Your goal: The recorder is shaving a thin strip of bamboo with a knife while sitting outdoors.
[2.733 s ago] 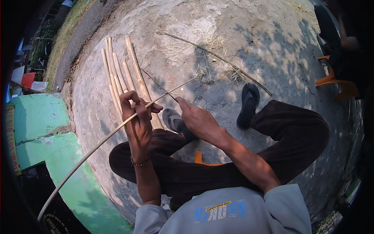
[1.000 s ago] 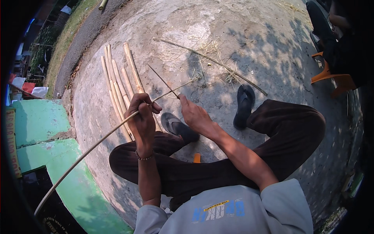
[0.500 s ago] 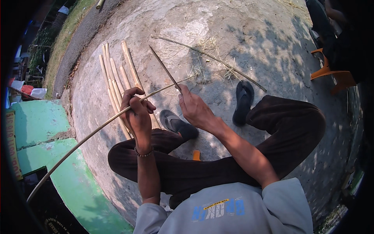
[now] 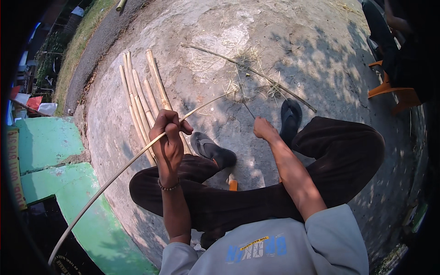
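My left hand (image 4: pixel 167 135) is closed round a long, thin, bendy cane (image 4: pixel 103 189). The cane runs from the lower left, through my fist, to a pale tip over the ground ahead. Held in my closed right hand (image 4: pixel 266 129) is a knife (image 4: pixel 249 110) with a long narrow blade, seen nearly edge-on and pointing away from me. The blade is apart from the left hand, to the right of the cane's far part. Several pale bamboo poles (image 4: pixel 137 94) lie on the ground beyond my left hand.
A thin pole (image 4: pixel 256 73) lies slantwise ahead, with pale shavings (image 4: pixel 247 55) around it. My feet in dark sandals (image 4: pixel 289 117) rest on the concrete (image 4: pixel 206 23). Green painted slabs (image 4: pixel 50 142) border the left. Another person (image 4: pixel 382 32) sits by an orange stool (image 4: pixel 394 94) at right.
My right hand has moved right and a little down with the knife, away from the left hand. The left hand still grips the cane, slightly lower.
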